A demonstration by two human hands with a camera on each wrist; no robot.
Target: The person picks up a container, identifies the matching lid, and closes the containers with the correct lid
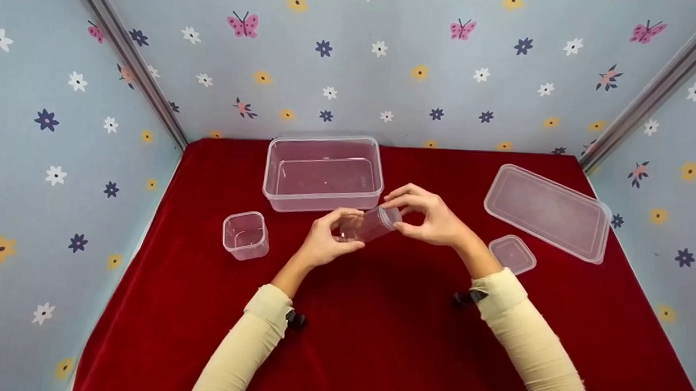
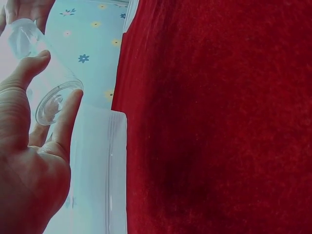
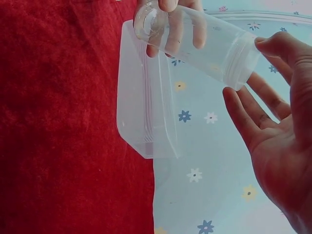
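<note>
Both hands hold a clear cylindrical jar (image 1: 370,225) between them, tilted on its side above the red cloth. My left hand (image 1: 329,238) grips the rounded base end, thumb on the near side and fingers behind; the base (image 2: 52,105) faces the left wrist view. At the other end my right hand (image 1: 431,218) pinches the ridged, capped end (image 3: 240,61) between thumb and fingertips. Behind the jar stands a large rectangular container (image 1: 324,203) without a lid. To the left of my left hand sits a small square container (image 1: 250,252), its top uncovered.
A large rectangular lid (image 1: 547,214) lies at the right, with a small square lid (image 1: 512,254) beside it, partly behind my right forearm. Red cloth (image 1: 378,335) covers the table. Patterned walls (image 1: 352,62) with metal posts (image 1: 652,90) enclose the back and sides.
</note>
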